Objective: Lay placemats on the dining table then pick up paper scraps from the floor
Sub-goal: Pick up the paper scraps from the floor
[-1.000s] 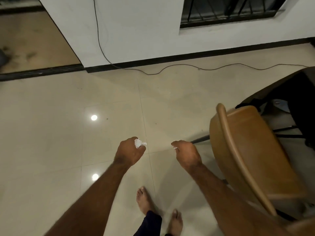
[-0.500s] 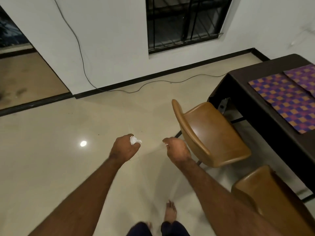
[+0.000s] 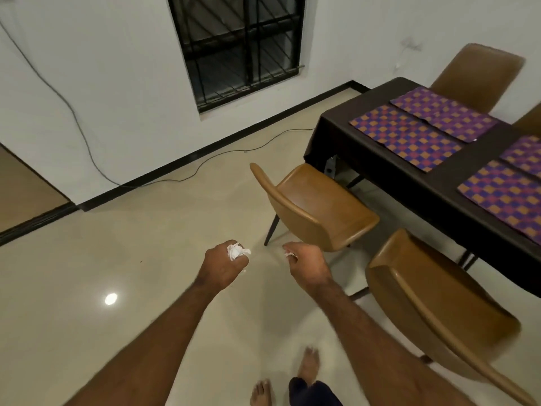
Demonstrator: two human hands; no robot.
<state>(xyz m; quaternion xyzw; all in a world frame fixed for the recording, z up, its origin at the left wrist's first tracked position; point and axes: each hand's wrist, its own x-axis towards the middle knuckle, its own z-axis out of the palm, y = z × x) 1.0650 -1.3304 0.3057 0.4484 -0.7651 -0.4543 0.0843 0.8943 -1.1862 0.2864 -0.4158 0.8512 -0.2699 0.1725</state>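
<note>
The view had swung to the dark dining surface [image 3: 480, 162], where purple-and-orange checked cloth placemats [image 3: 409, 136] lay. The left hand [image 3: 224, 266] had its grip closed on a crumpled white paper scrap [image 3: 236, 251]. The right hand [image 3: 307, 263] pinched a tiny scrap [image 3: 289, 254]. This looked like the scrap-picking step; next, they probably needed somewhere to drop them.

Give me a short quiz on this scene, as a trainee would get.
1. True or false: the left hand holds crumpled white paper.
2. How many checked placemats lie on the dark table? A two, B four, C six.
3. What shows in the grip of the right hand?
Key: 1 true; 2 B; 3 a small paper scrap.
</note>
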